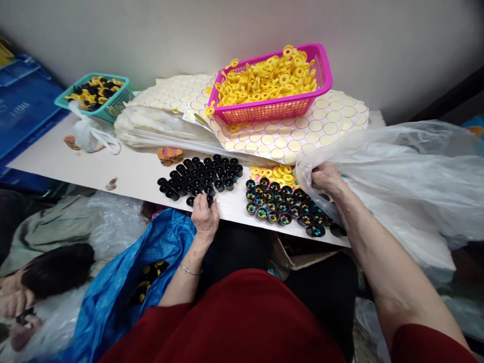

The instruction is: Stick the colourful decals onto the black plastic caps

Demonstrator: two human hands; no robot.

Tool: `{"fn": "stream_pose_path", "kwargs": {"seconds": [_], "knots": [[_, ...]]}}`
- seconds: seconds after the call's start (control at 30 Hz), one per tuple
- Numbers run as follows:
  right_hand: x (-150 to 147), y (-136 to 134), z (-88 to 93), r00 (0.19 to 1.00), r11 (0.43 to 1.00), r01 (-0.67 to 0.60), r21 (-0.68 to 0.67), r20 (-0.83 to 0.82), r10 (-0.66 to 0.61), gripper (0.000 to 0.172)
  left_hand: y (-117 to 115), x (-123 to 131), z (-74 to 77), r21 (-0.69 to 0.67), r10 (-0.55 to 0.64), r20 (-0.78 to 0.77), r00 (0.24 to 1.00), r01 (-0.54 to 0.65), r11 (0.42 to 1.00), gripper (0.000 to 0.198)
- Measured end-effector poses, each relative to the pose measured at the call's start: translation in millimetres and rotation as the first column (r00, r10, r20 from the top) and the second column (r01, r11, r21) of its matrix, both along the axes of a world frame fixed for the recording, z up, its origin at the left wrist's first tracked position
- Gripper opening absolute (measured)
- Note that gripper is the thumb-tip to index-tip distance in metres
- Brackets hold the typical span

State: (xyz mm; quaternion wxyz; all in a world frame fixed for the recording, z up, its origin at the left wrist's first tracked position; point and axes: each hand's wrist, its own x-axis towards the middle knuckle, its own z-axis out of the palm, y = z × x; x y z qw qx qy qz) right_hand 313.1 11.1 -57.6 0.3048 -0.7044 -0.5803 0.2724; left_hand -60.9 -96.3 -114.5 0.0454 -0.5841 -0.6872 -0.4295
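At the front edge of the table, my left hand (205, 219) has its thumb and fingers closed round a small black cup (209, 200). More black cups (200, 174) without visible contents stand in a cluster just beyond it. To the right is a group of black cups with small coloured beads (272, 204) inside. My right hand (327, 177) is curled at the mouth of a clear plastic bag (397, 156); its fingertips are partly hidden, with specks of colour beside them. Yellow rings (282, 175) lie between that bag and the filled cups.
A pink basket (264, 112) heaped with yellow rings stands on sheets of round stickers (260, 141). A green basket (117, 107) of black and yellow pieces is at the far left. A blue sack (113, 282) hangs below the table; another person (56, 267) sits at lower left.
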Motion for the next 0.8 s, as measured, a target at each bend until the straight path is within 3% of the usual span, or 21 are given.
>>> {"fn": "stream_pose_path", "kwargs": {"seconds": [0.1, 0.2, 0.3, 0.4, 0.5, 0.6, 0.8], "knots": [[10.5, -19.2, 7.2, 0.983, 0.998, 0.065, -0.001, -0.170, -0.064, 0.018, -3.0, 7.2, 14.0, 0.062, -0.017, 0.084, 0.996, 0.011, 0.998, 0.033], [19.3, -38.1, 13.2, 0.887, 0.985, 0.172, 0.026, -0.440, -0.143, 0.024, -4.2, 25.0, 33.9, 0.083, -0.157, 0.219, 0.963, 0.142, 0.986, 0.027], [25.2, -51.6, 19.2, 0.829, 0.962, 0.265, 0.070, -0.527, -0.190, 0.029, 0.3, 54.4, 54.2, 0.061, -0.344, 0.403, 0.848, 0.350, 0.935, 0.024], [24.4, -62.7, 28.7, 0.805, 0.953, 0.292, 0.084, -0.560, -0.197, 0.030, 9.5, 90.5, 70.4, 0.052, -0.496, 0.545, 0.676, 0.564, 0.824, 0.029], [13.6, -77.6, 43.1, 0.784, 0.973, 0.215, 0.085, -0.609, -0.120, 0.032, 17.9, 124.9, 81.1, 0.060, -0.604, 0.579, 0.548, 0.710, 0.702, 0.032], [-3.3, -95.8, 59.3, 0.827, 0.989, 0.060, 0.138, -0.561, 0.028, 0.032, 20.6, 150.4, 86.4, 0.043, -0.665, 0.550, 0.505, 0.778, 0.627, 0.032], [-23.0, -117.5, 74.8, 0.947, 0.943, -0.257, 0.209, -0.139, 0.289, 0.016, 15.6, 168.3, 83.3, -0.025, -0.723, 0.483, 0.494, 0.833, 0.553, 0.032]]}}
